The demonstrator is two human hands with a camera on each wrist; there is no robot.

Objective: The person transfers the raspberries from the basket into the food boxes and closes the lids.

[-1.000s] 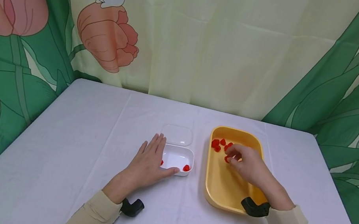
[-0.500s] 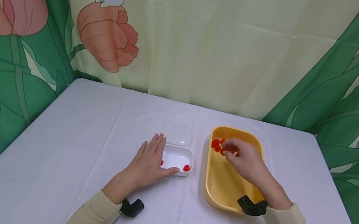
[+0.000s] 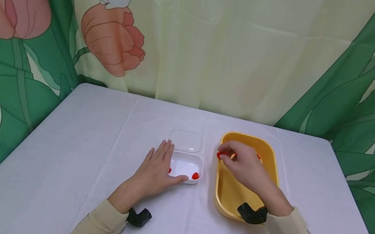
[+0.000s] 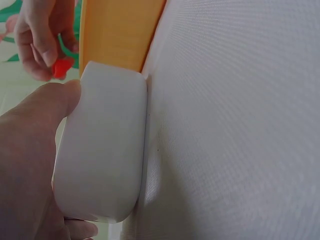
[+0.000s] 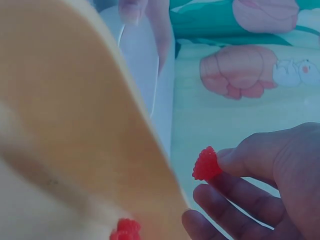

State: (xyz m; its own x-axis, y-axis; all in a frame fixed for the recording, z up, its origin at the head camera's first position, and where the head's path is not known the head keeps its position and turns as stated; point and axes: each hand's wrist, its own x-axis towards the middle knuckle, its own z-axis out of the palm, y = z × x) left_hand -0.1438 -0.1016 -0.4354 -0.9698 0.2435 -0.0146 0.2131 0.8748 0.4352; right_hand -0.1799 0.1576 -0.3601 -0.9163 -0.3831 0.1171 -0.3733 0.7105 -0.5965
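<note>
My right hand (image 3: 248, 165) pinches a red raspberry (image 5: 206, 165) between thumb and fingers, above the left rim of the yellow tray (image 3: 231, 191). Another raspberry (image 5: 126, 230) lies inside that tray in the right wrist view; in the head view my hand covers most of the tray's far end. To the left, my left hand (image 3: 153, 169) rests against a small white box (image 4: 105, 145), straight fingers along its left side and thumb across its near edge. Inside the box a red raspberry (image 3: 195, 175) sits at the near right corner, and a second shows partly beside my fingers.
A clear lid (image 3: 185, 141) lies flat just behind the white box. Both stand on a white-covered table (image 3: 49, 176), left of the tray. A printed curtain (image 3: 213, 54) hangs behind the table's far edge.
My right hand has gathered a raspberry from the tray's far end and moved left with it to the rim. My left hand and the box have stayed put.
</note>
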